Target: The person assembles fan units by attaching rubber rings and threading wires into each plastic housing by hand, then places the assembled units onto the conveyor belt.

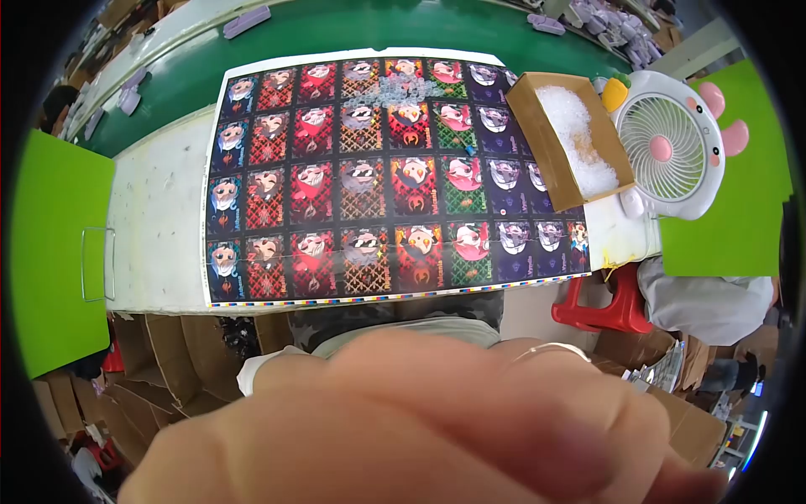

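Very close to the camera, both hands fill the bottom of the head view, blurred and overlapping. My left hand [252, 445] spreads across the lower left, and its fingertips cannot be made out. My right hand [579, 412] is on the right with its fingers curled in; anything between them is hidden. Behind them is a thin light bracelet [550, 348]. Beyond the hands, a printed sheet [336, 168] with rows of cartoon character cards lies on the white table. A loose pile of small clear pieces [399, 91] rests on its far part.
An open cardboard box [579, 143] holding small clear pieces overlaps the sheet's right edge. Beside it stands a white fan [663, 147] with pink ears. Green panels [67, 252] flank the table. Behind runs a green conveyor [336, 29]. A red stool [604, 307] is below right.
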`<state>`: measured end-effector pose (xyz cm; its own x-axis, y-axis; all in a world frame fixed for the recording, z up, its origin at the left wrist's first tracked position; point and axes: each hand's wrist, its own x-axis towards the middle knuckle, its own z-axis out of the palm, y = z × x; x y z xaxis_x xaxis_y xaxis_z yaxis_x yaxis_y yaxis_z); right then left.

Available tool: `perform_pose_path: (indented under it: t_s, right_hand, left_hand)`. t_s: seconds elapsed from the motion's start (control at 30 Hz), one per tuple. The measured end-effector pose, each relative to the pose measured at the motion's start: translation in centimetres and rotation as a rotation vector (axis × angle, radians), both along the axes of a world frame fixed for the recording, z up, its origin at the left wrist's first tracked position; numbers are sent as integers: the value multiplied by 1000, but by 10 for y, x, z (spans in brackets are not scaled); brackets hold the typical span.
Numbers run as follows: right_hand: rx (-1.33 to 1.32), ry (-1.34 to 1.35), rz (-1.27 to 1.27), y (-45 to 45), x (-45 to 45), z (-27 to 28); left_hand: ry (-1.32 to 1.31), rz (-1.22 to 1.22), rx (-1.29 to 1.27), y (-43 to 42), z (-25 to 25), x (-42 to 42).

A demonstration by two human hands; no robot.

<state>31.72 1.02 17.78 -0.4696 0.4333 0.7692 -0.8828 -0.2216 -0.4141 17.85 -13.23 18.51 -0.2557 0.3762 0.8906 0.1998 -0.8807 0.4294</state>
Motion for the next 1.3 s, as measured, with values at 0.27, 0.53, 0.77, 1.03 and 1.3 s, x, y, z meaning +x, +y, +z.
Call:
perform_pose_path:
  t_s: [0.27,0.53,0.77,1.03,1.3]
  right_hand:
    - [-33,76,57,0,-4,2]
    - [-48,174,73,7,5,4]
    - [-29,224,109,6,6,4]
    - [-82,300,182,9,0,10]
    - [-137,457,300,13,-11,23]
  left_hand:
    - [11,5,12,-6,2,-1]
    - [-11,-51,96,-5,3,-4]
    - [-35,-51,135,-3,5,5]
    - [-37,-39,94,-11,3,1]
    - [-59,-48,89,-20,3,-8]
